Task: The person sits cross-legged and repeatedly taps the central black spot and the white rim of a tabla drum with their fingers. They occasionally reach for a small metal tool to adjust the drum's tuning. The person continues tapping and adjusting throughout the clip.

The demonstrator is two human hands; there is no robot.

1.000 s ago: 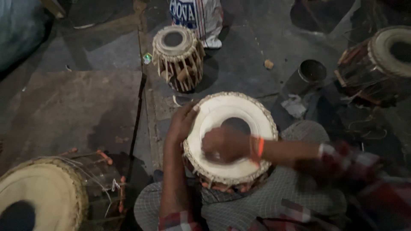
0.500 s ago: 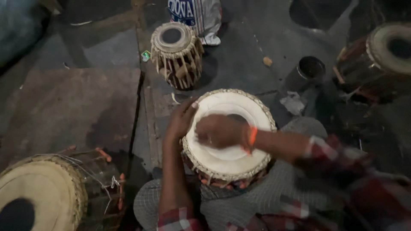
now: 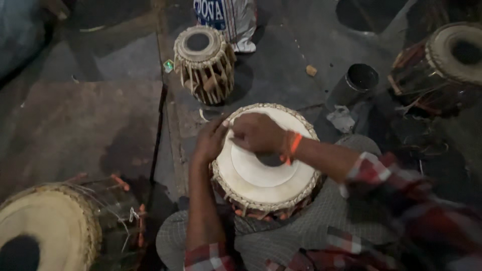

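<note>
The dark stone floor (image 3: 281,75) bore a small drum (image 3: 203,62) at twelve o'clock, a metal cup (image 3: 354,83) at one, and a large drum (image 3: 45,231) at eight.

pkg: white/blue printed sack (image 3: 227,17) | top centre, on floor — behind small drum (image 3: 203,62)

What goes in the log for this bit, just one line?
left hand: on drum rim | right hand: pressing white drum head | drum: in lap | small drum: on floor beyond
</note>
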